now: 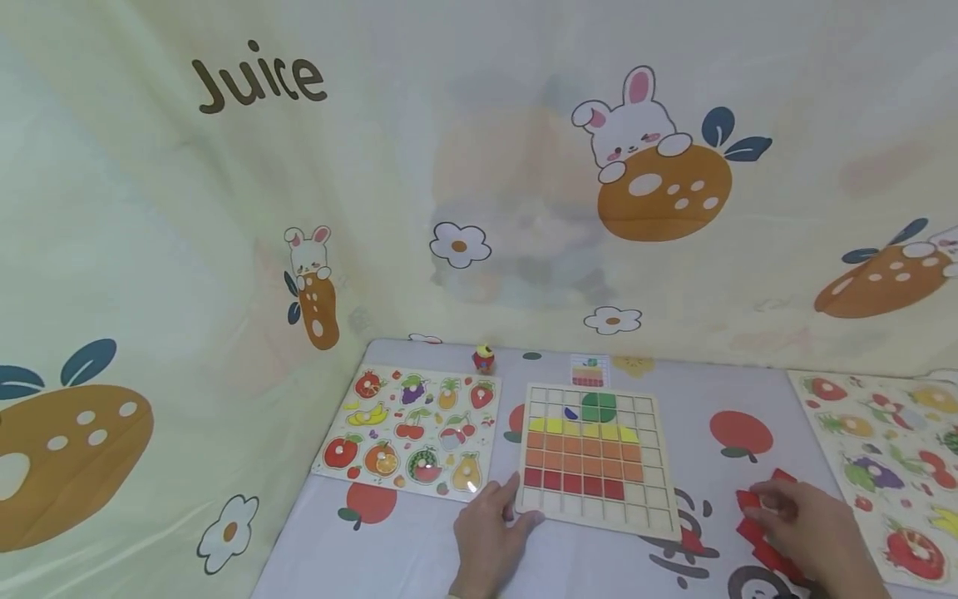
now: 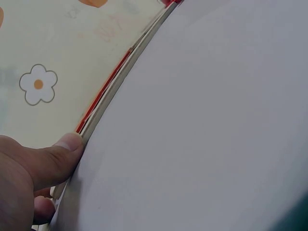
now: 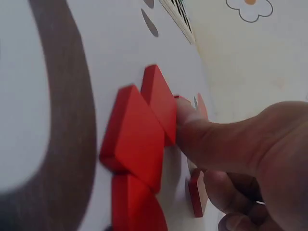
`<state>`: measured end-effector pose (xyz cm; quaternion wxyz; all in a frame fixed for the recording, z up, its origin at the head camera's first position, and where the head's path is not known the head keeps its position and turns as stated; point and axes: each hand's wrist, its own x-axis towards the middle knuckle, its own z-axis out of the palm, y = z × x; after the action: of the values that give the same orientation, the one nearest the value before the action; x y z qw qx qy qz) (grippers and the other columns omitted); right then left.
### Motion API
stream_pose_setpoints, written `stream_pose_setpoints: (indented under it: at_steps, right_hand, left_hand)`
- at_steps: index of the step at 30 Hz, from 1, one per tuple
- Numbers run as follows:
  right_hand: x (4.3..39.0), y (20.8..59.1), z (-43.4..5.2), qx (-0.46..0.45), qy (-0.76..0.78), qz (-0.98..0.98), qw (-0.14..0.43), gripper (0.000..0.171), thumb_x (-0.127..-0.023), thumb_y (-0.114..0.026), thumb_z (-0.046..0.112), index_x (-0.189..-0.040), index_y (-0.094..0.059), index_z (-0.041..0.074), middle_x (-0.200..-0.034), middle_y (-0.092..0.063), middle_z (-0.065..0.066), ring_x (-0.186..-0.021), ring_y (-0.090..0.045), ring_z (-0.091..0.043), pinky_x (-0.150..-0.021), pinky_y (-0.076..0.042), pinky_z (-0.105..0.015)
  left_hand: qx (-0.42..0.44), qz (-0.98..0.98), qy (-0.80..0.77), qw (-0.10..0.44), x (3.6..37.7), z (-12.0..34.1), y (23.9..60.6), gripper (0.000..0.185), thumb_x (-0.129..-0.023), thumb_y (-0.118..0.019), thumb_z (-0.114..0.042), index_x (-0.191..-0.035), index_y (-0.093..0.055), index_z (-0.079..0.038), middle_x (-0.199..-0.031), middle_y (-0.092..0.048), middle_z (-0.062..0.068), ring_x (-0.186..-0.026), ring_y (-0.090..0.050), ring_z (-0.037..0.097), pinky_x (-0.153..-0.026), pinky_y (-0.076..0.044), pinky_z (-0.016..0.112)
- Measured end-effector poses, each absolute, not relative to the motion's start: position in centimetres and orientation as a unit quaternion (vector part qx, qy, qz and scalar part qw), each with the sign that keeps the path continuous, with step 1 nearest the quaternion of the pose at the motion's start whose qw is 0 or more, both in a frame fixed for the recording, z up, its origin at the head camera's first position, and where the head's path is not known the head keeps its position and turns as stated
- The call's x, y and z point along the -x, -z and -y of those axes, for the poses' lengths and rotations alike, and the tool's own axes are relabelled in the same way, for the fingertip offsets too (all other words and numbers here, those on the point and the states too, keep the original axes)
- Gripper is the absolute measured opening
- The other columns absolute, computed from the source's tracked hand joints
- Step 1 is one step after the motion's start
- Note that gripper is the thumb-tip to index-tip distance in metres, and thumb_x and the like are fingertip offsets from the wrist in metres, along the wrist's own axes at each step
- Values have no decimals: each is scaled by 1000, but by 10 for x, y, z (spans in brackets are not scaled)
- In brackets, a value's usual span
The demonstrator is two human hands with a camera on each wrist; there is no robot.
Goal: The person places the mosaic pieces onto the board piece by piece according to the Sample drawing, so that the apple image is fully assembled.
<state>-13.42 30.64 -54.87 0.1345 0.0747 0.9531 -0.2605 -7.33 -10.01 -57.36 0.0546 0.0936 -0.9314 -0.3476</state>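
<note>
At the front left corner of a wooden grid board [image 1: 651, 512] is my left hand [image 1: 490, 532], its thumb on the near edge and fingers along the left side. The board holds a green shape [image 1: 599, 407], a small blue piece [image 1: 571, 413], a yellow row [image 1: 580, 429], orange rows [image 1: 584, 456] and a red row [image 1: 572, 483] along the lower part. To the right, my right hand [image 1: 804, 520] is over loose red tiles [image 3: 137, 139], pinching one red tile [image 3: 182, 98] mostly hidden behind its thumb. Its other fingers are curled beneath.
A fruit puzzle board [image 1: 397, 441] lies left of the grid; another fruit board [image 1: 861, 466] lies at the right. Behind the grid are a pattern card [image 1: 589, 372] and a small red and yellow figure [image 1: 484, 359]. A printed curtain [image 1: 524, 166] hangs behind the table.
</note>
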Motion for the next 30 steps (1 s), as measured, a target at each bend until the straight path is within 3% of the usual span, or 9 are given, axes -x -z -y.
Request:
stream_pose_setpoints:
  at_steps: [6, 11, 19, 23, 30]
  right_hand:
    - [133, 552, -308, -82, 265, -953, 118, 53, -85, -90, 34, -115, -69, -4, -89, -71, -8, -74, -59, -19, -64, -53, -34]
    - [127, 556, -304, -86, 281, -954, 61, 41, -93, -84, 31, -113, -67, -1, -82, -71, -5, -68, -57, -18, -57, -47, -28]
    - [123, 553, -286, -72, 315, -945, -47, 46, -103, -70, 37, -137, -63, 8, -88, -72, -9, -63, -55, -10, -54, -46, -24]
    - [124, 552, -274, -89, 348, -932, -47, 48, -100, -73, 45, -133, -69, 10, -95, -76, -12, -67, -60, -6, -56, -48, -20]
    - [121, 559, -242, -104, 372, -921, -54, 40, -96, -81, 29, -132, -71, 13, -98, -79, -10, -70, -63, -8, -59, -48, -18]
  left_hand:
    - [-90, 933, 343, 61, 73, 100, 572, 65, -79, -92, -44, -137, -73, -21, -71, -44, -16, -60, -34, -1, -61, -31, 19]
    - [-90, 934, 341, 58, 74, 100, 572, 65, -80, -91, -46, -138, -72, -22, -70, -44, -16, -61, -34, -1, -61, -31, 19]
    - [-83, 933, 344, 58, 74, 101, 572, 65, -81, -91, -44, -138, -72, -20, -70, -43, -17, -60, -33, -1, -59, -29, 19]
    - [-82, 933, 344, 59, 74, 101, 573, 65, -81, -91, -44, -138, -72, -21, -70, -43, -17, -61, -33, -2, -59, -29, 19]
    - [-85, 934, 342, 58, 73, 101, 575, 65, -80, -91, -44, -138, -72, -22, -71, -42, -17, -61, -33, -2, -60, -29, 19]
